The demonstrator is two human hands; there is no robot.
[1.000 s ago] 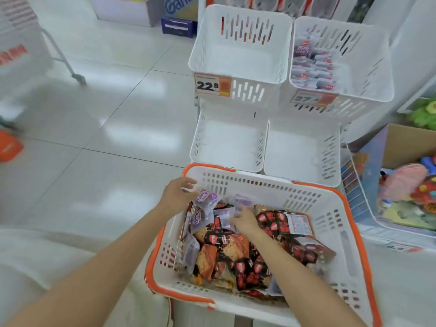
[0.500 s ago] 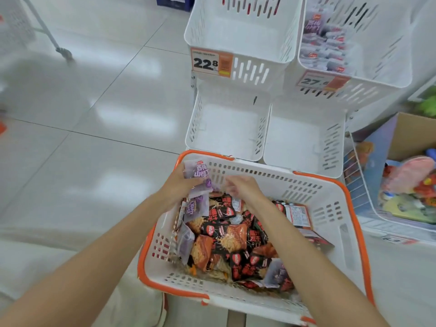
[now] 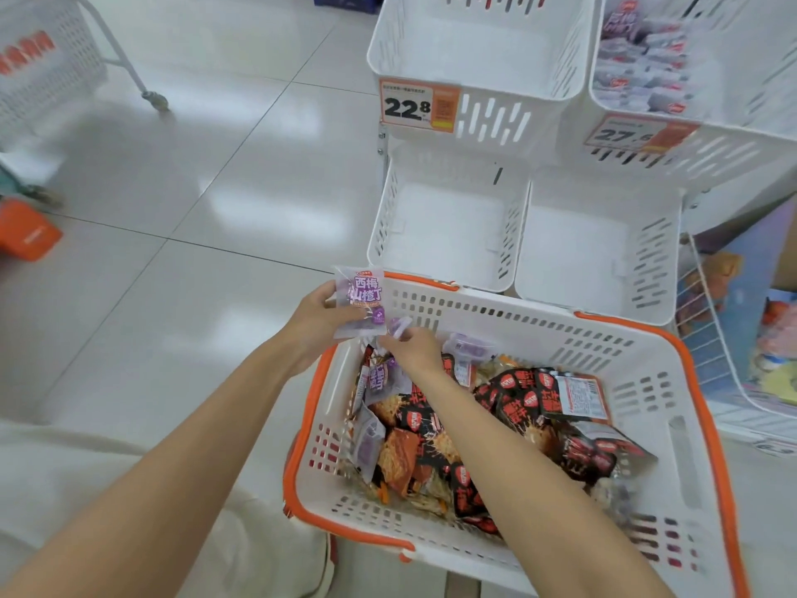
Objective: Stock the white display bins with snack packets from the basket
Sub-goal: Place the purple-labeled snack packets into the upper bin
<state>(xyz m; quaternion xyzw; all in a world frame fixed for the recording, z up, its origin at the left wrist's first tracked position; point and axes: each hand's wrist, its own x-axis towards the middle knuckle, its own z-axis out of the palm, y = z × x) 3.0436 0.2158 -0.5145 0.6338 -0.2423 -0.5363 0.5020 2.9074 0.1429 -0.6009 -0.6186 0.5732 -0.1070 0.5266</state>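
L hand [image 3: 321, 323] grips purple pkt [image 3: 360, 299] mid-frame; R hand [image 3: 412, 349] pinches 2nd pkt [image 3: 399, 326], prob. gathering for bins [image 3: 448, 235] above.

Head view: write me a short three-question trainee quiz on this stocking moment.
1. True or false: the left hand holds a purple packet over the basket, at its far left corner.
2. Fill in: the price tag on the upper left bin reads ___.
3. Which bin already contains packets? A) upper left bin B) upper right bin C) lower right bin
Key: 1 true; 2 22.8; 3 B.
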